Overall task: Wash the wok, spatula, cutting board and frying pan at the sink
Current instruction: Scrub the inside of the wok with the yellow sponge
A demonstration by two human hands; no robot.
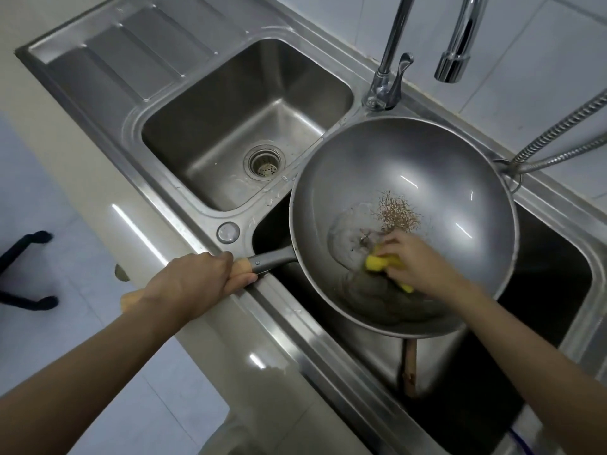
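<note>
Two hands: both busy.
Wok: over the right basin, handle pointing toward the lower left of the frame.
Left hand: clenched round that handle.
Right hand: grasping a yellow sponge against the wok's floor.

A single wide-angle head view looks steeply down from above at a double-basin steel sink, close enough that both forearms enter from the bottom edge. The faucet sits at the upper right of the frame, floor tiles at the lower left.
</note>
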